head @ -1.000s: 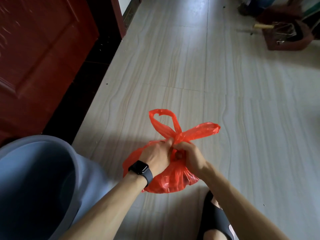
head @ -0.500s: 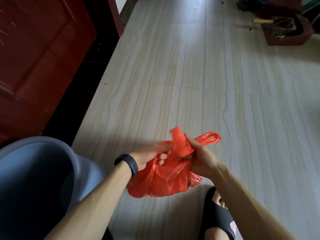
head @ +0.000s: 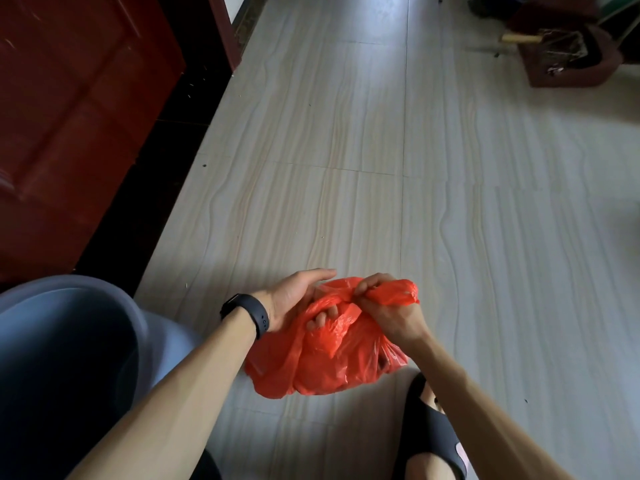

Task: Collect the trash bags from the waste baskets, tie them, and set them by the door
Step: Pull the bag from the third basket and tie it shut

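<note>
1. Red thin plastic trash bag [head: 329,362], full and lumpy, down low in the middle, between both hands and just in front of a foot [head: 427,396]. Resting on the pale striped tile floor [head: 346,168] or held just above it: cannot tell.
2. Left hand [head: 291,299] at the bag's upper left, palm showing, thumb straight, other fingers [head: 320,318] curled under a strip of the red plastic and gripping it. Fingertips hidden in the folds.
3. Right hand [head: 391,317] clenched round a bag handle twisted thin like a rope, loose end poking out to the right past the knuckles.
4. Top middle of the bag covered by both hands; tied or not, cannot tell.
5. Stuff inside only a dark blur through the plastic.
6. Black rubber watch band [head: 249,315] on the left wrist, watch face turned away.
7. Big grey-blue plastic waste basket [head: 69,341] just left of the left arm, cut off by the left and bottom edges, inside dark.
8. Dark red wooden door [head: 79,116] at the top left, cut off too, well apart from the bag.
9. Black slip-on sandal [head: 433,434] on the foot near the bottom, partly hidden under the right arm.
10. Dark red-brown tub [head: 568,64] far off at the top right, pale wooden stick [head: 519,38] beside it, both hard to make out.
</note>
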A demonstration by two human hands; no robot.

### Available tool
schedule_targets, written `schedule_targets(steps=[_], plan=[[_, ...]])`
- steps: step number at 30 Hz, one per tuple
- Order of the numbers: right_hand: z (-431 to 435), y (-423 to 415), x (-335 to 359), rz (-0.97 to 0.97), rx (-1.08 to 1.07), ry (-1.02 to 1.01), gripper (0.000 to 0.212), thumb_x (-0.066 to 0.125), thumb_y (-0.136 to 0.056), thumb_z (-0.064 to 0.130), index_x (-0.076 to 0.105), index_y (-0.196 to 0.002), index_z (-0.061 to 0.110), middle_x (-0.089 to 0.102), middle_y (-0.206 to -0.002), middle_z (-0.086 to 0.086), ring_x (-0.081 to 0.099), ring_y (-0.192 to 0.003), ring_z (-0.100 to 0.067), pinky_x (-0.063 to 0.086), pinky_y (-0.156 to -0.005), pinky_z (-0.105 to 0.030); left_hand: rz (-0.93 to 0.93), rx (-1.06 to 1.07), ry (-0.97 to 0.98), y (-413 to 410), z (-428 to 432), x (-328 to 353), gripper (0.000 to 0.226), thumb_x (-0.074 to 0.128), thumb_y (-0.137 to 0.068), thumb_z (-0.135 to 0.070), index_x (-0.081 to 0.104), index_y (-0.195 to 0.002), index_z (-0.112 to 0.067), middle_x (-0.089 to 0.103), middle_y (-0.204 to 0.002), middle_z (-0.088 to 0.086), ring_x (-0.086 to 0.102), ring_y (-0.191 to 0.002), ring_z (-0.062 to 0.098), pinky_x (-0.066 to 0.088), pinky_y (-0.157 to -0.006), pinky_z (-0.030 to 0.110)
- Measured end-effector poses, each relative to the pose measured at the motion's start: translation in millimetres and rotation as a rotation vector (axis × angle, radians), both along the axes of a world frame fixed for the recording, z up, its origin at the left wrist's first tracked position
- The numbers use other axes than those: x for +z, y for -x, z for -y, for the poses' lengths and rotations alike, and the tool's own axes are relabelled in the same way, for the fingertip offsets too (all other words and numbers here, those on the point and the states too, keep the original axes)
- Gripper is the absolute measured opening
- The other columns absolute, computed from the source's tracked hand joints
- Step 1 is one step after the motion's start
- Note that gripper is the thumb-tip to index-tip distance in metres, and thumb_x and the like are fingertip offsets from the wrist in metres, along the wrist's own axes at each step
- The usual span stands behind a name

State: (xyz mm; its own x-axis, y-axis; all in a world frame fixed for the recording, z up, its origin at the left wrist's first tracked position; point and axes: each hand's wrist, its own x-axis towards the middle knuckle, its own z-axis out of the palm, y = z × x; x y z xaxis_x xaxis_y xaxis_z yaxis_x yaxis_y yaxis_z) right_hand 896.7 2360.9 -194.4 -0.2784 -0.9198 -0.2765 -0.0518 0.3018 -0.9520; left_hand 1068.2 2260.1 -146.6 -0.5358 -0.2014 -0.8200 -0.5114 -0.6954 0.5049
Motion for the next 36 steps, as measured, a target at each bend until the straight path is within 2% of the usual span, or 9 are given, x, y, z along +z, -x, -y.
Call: schedule_targets(steps=[9,12,13,15,17,22,25,31,36], plan=[[0,-5,5,0.077,-0.127,0.048,0.020,0.077,-0.080,0.009,0.072,-0.077,0.028,0.071,-0.099,-0.009,0.071,-0.096,-0.027,0.055,-0.090,-0.054,0.104,-0.115,0.178,1,5,-3,0.069,0.043,-0.088,-0.073,0.071,-0.095,-0.010,0.065,-0.073,0.020,0.054,-0.043,0.021,0.049,-0.050,0.028],[1,-9,9,0.094,-0.121,0.036,0.014,0.083,-0.078,0.017,0.076,-0.083,0.027,0.073,-0.101,-0.004,0.071,-0.099,-0.022,0.055,-0.092,-0.051,0.054,-0.074,0.308,7,-3,-7,0.066,0.041,-0.092,-0.068,0.043,-0.144,-0.028,0.059,-0.126,0.018,0.056,-0.046,0.019,0.049,-0.047,0.026],[2,-11,13,0.102,-0.124,0.041,0.013,0.084,-0.077,0.018,0.078,-0.086,0.025,0.074,-0.102,-0.002,0.072,-0.099,-0.020,0.056,-0.093,-0.049,0.001,0.018,0.347,11,-7,-9,0.066,0.043,-0.094,-0.064,0.026,-0.152,-0.037,0.048,-0.144,0.009,0.062,-0.057,0.020,0.053,-0.054,0.027],[3,-13,20,0.116,-0.109,0.069,0.009,0.080,-0.082,0.018,0.079,-0.091,0.020,0.077,-0.099,-0.001,0.073,-0.097,-0.019,0.056,-0.092,-0.048,-0.125,0.242,0.401,18,-15,-16,0.068,0.049,-0.096,-0.056,0.016,-0.153,-0.041,0.034,-0.156,-0.003,0.062,-0.111,0.018,0.052,-0.095,0.035],[2,-16,28,0.121,-0.076,0.070,0.009,0.072,-0.091,0.021,0.080,-0.089,0.017,0.078,-0.092,-0.003,0.074,-0.092,-0.020,0.058,-0.088,-0.046,-0.223,0.428,0.400,24,-19,-22,0.062,0.053,-0.095,-0.051,0.026,-0.151,-0.042,0.042,-0.150,-0.003,0.049,-0.131,0.016,0.039,-0.111,0.042],[4,-20,40,0.285,-0.127,-0.090,0.043,0.048,-0.103,0.035,0.072,-0.077,0.011,0.076,-0.082,-0.001,0.072,-0.080,-0.013,0.057,-0.079,-0.028,-0.243,0.745,0.347,33,-26,-19,0.032,0.049,-0.102,-0.031,0.051,-0.134,-0.033,0.073,-0.102,0.014,0.072,-0.089,0.030,0.057,-0.077,0.042],[9,-18,39,0.480,-0.222,-0.179,0.048,0.045,-0.103,0.040,0.065,-0.067,0.016,0.076,-0.086,0.000,0.071,-0.082,-0.011,0.054,-0.079,-0.025,-0.211,0.979,0.245,34,-28,-18,0.020,0.048,-0.102,-0.017,0.067,-0.101,-0.023,0.072,-0.088,0.015,0.072,-0.080,0.031,0.059,-0.072,0.043],[11,-18,25,0.900,-0.474,-0.181,0.049,0.044,-0.104,0.032,0.048,-0.059,0.013,0.067,-0.072,-0.011,0.069,-0.076,-0.023,0.052,-0.084,-0.034,-0.339,1.315,-0.044,30,-32,-24,0.035,0.043,-0.098,-0.010,0.052,-0.066,-0.021,0.043,-0.057,-0.002,0.046,-0.043,0.011,0.053,-0.055,0.023],[-1,-8,23,0.790,-0.656,-0.264,0.042,0.046,-0.103,0.032,0.043,-0.064,0.019,0.058,-0.060,-0.001,0.069,-0.062,-0.019,0.048,-0.067,-0.033,-0.292,1.283,0.042,19,-29,-33,0.045,0.027,-0.085,0.007,0.053,-0.064,-0.023,0.039,-0.062,-0.003,0.030,-0.039,0.009,0.046,-0.053,0.025]])
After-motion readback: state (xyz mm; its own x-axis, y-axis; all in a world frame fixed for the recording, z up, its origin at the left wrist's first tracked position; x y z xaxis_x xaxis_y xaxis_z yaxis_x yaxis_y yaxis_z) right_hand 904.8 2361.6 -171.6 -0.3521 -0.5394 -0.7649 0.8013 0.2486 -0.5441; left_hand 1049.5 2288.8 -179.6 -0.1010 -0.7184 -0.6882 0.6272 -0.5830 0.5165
